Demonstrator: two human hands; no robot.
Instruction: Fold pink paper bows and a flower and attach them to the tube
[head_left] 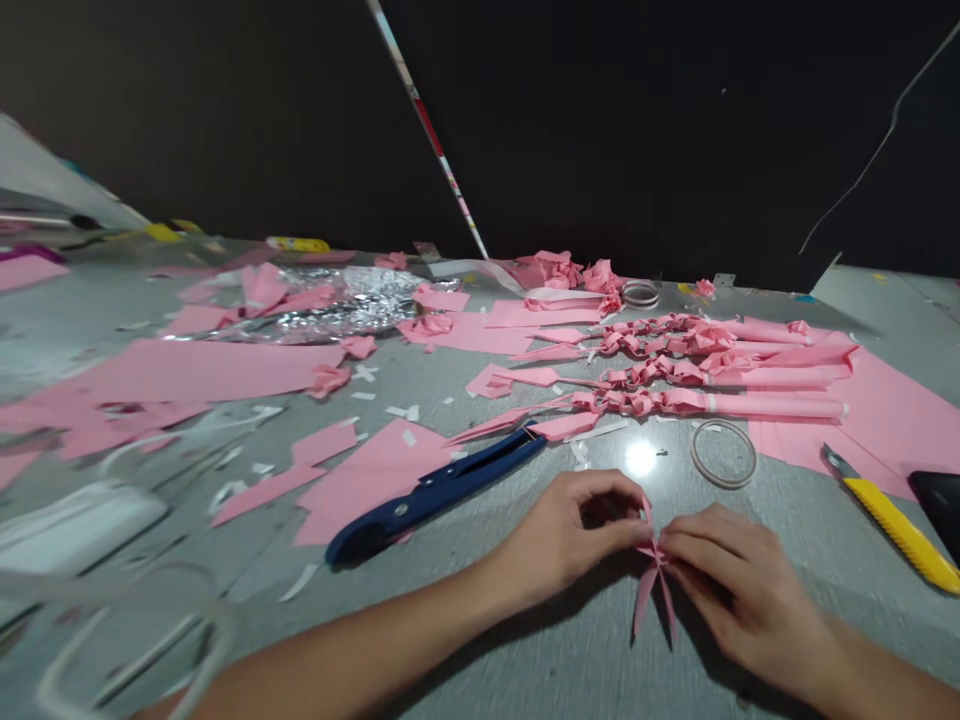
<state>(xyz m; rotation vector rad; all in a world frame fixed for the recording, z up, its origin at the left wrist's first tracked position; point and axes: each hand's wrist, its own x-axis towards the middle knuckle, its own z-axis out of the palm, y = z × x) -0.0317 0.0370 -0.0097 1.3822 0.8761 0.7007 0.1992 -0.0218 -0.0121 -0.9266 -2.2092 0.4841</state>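
Observation:
Between my two hands hangs a small pink paper piece, folded or tied at its middle, with two pointed strips dangling below. My left hand pinches its upper loop between thumb and forefinger. From the other side, my right hand grips it near the middle with closed fingertips. Beyond my hands lie several pink paper chains with rolled stems, side by side. Dark blue snips rest to the left of them, and a roll of tape lies just past my right hand.
A yellow box cutter and a black object lie at the right. Pink sheets, crumpled silver foil and white scraps cover the left and back of the grey table. A dark wall rises behind.

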